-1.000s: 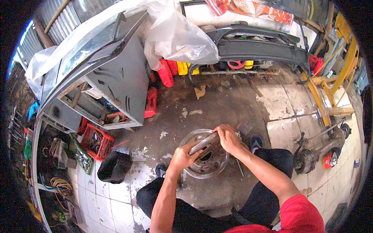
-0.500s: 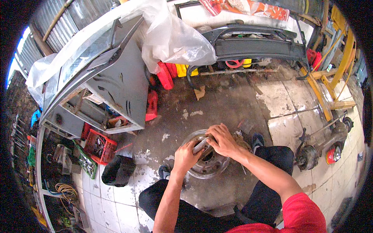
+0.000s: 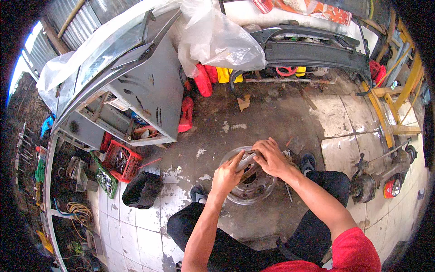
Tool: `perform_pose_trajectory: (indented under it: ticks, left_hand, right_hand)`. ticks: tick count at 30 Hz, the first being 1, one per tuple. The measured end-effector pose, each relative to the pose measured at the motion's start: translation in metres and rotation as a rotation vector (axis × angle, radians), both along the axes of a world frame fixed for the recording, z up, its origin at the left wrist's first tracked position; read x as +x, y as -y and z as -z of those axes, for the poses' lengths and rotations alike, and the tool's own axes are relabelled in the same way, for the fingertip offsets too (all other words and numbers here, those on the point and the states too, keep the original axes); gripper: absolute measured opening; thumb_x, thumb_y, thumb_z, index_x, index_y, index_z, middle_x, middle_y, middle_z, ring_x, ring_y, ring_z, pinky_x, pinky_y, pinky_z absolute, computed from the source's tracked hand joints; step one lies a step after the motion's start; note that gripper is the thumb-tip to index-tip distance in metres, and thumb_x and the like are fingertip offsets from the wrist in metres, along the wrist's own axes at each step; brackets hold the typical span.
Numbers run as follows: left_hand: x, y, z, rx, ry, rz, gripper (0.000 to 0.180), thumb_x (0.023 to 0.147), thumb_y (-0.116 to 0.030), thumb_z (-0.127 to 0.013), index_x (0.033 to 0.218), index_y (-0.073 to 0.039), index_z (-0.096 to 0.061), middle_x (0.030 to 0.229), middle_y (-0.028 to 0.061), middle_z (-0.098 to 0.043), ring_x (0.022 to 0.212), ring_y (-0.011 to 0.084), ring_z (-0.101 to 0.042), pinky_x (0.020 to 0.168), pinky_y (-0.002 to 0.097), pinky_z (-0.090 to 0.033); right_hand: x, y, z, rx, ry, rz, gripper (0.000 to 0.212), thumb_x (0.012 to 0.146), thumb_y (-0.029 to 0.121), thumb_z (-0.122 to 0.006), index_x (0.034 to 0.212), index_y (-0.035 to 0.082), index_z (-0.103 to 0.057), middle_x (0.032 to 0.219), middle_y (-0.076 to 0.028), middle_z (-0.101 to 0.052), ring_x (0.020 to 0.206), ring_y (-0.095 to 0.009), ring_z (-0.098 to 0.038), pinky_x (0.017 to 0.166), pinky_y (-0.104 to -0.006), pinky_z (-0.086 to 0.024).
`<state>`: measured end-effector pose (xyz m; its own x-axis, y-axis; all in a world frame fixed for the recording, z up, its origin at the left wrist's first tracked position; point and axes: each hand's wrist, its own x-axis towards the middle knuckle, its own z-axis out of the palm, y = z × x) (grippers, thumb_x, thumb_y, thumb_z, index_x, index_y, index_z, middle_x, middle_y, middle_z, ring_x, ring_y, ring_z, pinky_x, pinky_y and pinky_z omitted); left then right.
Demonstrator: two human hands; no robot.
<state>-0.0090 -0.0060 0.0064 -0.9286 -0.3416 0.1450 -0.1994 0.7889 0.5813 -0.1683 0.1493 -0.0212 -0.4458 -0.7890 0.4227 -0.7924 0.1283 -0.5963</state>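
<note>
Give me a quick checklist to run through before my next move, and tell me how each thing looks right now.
1. Left hand gripping the metal piece: ok, it is closed around the near end.
2. Right hand secure on the far end: cannot tell, its grip is partly hidden.
3. Wheel rim lying on the floor: ok, it lies on its side below the hands.
4. Feet clear of the rim: ok, the left shoe and right shoe are apart from it.
5. Metal piece clear of the rim: cannot tell, the hands block the view.
6. Hand protection: not ok, both hands are bare.
</note>
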Motion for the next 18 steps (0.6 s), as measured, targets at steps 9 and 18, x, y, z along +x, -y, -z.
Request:
perform_pose_trajectory:
  ticks: [9, 18]
  left_hand:
    - [0.025, 0.018, 0.031, 0.097, -0.248, -0.012, 0.062, 0.08, -0.012, -0.077, 0.139, -0.01, -0.059, 0.137, 0.015, -0.061, 0.124, 0.0357, -0.059, 0.102, 0.0426, -0.049]
    - [0.016, 0.024, 0.005, -0.015, -0.065, 0.114, 0.071, 0.08, -0.02, -0.075, 0.145, -0.009, -0.05, 0.145, 0.0176, -0.052, 0.132, 0.0377, -0.051, 0.11, 0.0461, -0.042]
  right_hand:
    - [-0.001, -0.001, 0.013, 0.017, 0.133, 0.165, 0.038, 0.098, 0.039, -0.059, 0.119, 0.007, -0.062, 0.118, -0.017, -0.063, 0.116, -0.038, -0.056, 0.103, -0.0512, -0.039]
    - [0.008, 0.001, 0.002, 0.003, -0.034, 0.049, 0.042, 0.097, 0.038, -0.062, 0.125, 0.007, -0.059, 0.129, -0.017, -0.059, 0.13, -0.036, -0.049, 0.114, -0.0531, -0.031]
